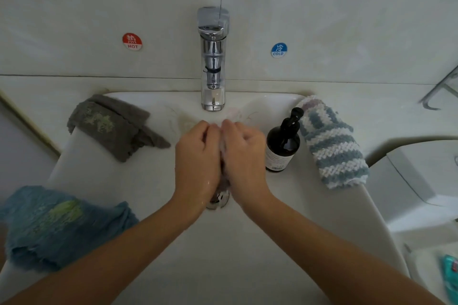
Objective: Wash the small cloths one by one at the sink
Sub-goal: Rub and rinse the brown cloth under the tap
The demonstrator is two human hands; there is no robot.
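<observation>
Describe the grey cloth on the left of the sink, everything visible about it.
The grey cloth is a soft, towel-like fabric, loosely folded and rumpled, with a pale yellow-green stain on its upper face. It drapes over the back-left rim of the sink, one pointed corner hanging into the basin toward the middle. Neither hand touches it. It lies apart from the blue cloth nearer the camera.

The white sink [322, 205] carries a chrome faucet [213, 62] at its back. Left of the faucet lies a grey cloth [111, 126], nearer left a blue cloth [57, 225]; right of it stand a dark pump bottle [283, 143] and a striped cloth [332, 143].
</observation>
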